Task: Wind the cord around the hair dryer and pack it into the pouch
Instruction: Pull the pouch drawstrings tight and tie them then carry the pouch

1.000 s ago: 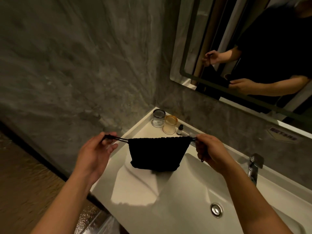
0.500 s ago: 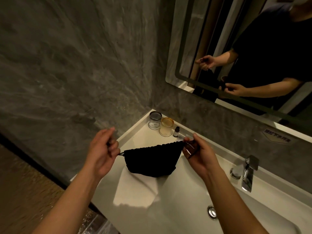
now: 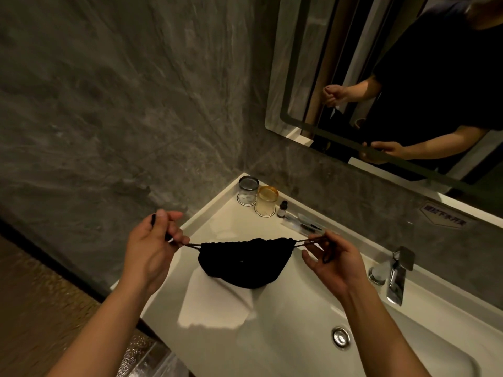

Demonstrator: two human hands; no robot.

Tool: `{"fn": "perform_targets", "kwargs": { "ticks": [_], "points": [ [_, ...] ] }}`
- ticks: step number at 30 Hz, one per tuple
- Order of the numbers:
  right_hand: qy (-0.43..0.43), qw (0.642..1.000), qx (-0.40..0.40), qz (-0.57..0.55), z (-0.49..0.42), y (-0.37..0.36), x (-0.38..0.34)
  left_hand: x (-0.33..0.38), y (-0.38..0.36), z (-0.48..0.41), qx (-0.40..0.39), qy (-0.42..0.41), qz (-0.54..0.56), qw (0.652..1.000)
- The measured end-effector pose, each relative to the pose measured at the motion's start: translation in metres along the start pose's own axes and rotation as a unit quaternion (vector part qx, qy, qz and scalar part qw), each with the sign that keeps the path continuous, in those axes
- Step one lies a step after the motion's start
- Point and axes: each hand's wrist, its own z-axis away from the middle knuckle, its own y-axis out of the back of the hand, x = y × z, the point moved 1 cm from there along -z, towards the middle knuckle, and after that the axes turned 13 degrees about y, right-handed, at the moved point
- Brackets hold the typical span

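Between the two hands, over the white basin counter [image 3: 285, 303], hangs the black pouch [image 3: 243, 261]; its mouth is gathered into tight pleats along the top edge. Left hand [image 3: 152, 248]: fingers curled closed, pinching the drawstring [image 3: 190, 245] that runs out of the pouch's near corner, with the cord end standing up past the thumb. Right hand [image 3: 333, 263]: partly open, thumb and forefinger nipping the opposite drawstring [image 3: 304, 242], a loop of slack hanging in the palm, remaining fingers loose.

Hair dryer: not visible. The pouch bulges, so it is judged to be inside, though this cannot be confirmed. Step in hand is judged to be the closing of the mouth.

Recommendations: pull both cords outward, level and with equal force, so the pleats close evenly and the pouch does not swing. Take up the slack at the right hand before pulling further. Keep the pouch clear of the glasses [image 3: 257, 195] and small bottle [image 3: 283, 208] beyond the hands, and of the tap [image 3: 397, 276] outboard of the right hand.
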Motion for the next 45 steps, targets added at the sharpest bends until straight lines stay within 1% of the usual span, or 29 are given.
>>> {"fn": "perform_targets", "kwargs": {
  "ticks": [2, 4, 5, 6, 7, 9, 10, 11, 15, 16, 17, 20, 21, 22, 27, 30, 35, 38, 41, 43, 45],
  "points": [
    [0.010, 1.000, 0.021, -0.012, -0.001, 0.005, -0.003, 0.004, 0.001, -0.001, 0.020, -0.015, -0.006, 1.000],
    [0.024, 0.999, 0.043, -0.018, -0.003, 0.012, -0.006, 0.006, 0.006, -0.002, 0.049, -0.044, -0.078, 0.995],
    [0.032, 0.998, 0.052, -0.015, -0.004, 0.015, -0.009, 0.007, 0.010, -0.003, 0.064, -0.063, -0.134, 0.987],
    [0.037, 0.998, 0.059, -0.010, -0.005, 0.017, -0.012, 0.008, 0.013, -0.003, 0.077, -0.086, -0.203, 0.972],
    [0.042, 0.997, 0.063, -0.003, -0.006, 0.018, -0.015, 0.010, 0.016, -0.004, 0.091, -0.111, -0.280, 0.949],
    [0.049, 0.996, 0.067, 0.010, -0.008, 0.019, -0.019, 0.016, 0.021, -0.003, 0.116, -0.155, -0.426, 0.884],
    [0.054, 0.996, 0.071, 0.013, -0.009, 0.019, -0.020, 0.019, 0.022, -0.003, 0.124, -0.167, -0.473, 0.856],
    [0.058, 0.995, 0.074, 0.012, -0.010, 0.020, -0.021, 0.022, 0.024, -0.005, 0.124, -0.166, -0.503, 0.839],
    [0.077, 0.994, 0.079, -0.016, -0.014, 0.019, -0.025, 0.035, 0.034, -0.011, 0.123, -0.141, -0.570, 0.800],
    [0.080, 0.993, 0.080, -0.021, -0.016, 0.019, -0.026, 0.038, 0.037, -0.011, 0.120, -0.133, -0.572, 0.800],
    [0.082, 0.993, 0.081, -0.022, -0.017, 0.018, -0.027, 0.041, 0.040, -0.011, 0.116, -0.121, -0.561, 0.811],
    [0.089, 0.993, 0.079, -0.002, -0.018, 0.015, -0.028, 0.046, 0.045, -0.011, 0.100, -0.069, -0.425, 0.897],
    [0.090, 0.993, 0.078, 0.003, -0.018, 0.014, -0.028, 0.047, 0.046, -0.012, 0.100, -0.058, -0.389, 0.914],
    [0.092, 0.993, 0.077, 0.006, -0.018, 0.013, -0.029, 0.049, 0.046, -0.012, 0.104, -0.055, -0.372, 0.921],
    [0.113, 0.990, 0.083, 0.023, -0.019, 0.017, -0.036, 0.055, 0.051, -0.010, 0.094, -0.036, -0.321, 0.942],
    [0.131, 0.984, 0.120, 0.024, -0.021, 0.025, -0.043, 0.061, 0.060, -0.010, 0.109, -0.028, -0.326, 0.939],
    [0.149, 0.969, 0.194, -0.036, -0.029, 0.047, -0.064, 0.068, 0.076, -0.008, 0.151, -0.036, -0.320, 0.935],
    [0.163, 0.957, 0.222, -0.094, -0.033, 0.061, -0.077, 0.068, 0.082, -0.009, 0.177, -0.048, -0.309, 0.933],
    [0.179, 0.949, 0.240, -0.102, -0.032, 0.067, -0.077, 0.066, 0.086, -0.010, 0.200, -0.065, -0.289, 0.934],
    [0.188, 0.946, 0.230, -0.127, -0.031, 0.064, -0.073, 0.064, 0.085, -0.012, 0.196, -0.065, -0.251, 0.946],
    [0.188, 0.943, 0.212, -0.173, -0.030, 0.061, -0.070, 0.064, 0.080, -0.012, 0.149, -0.044, -0.148, 0.977]
  ]
}}
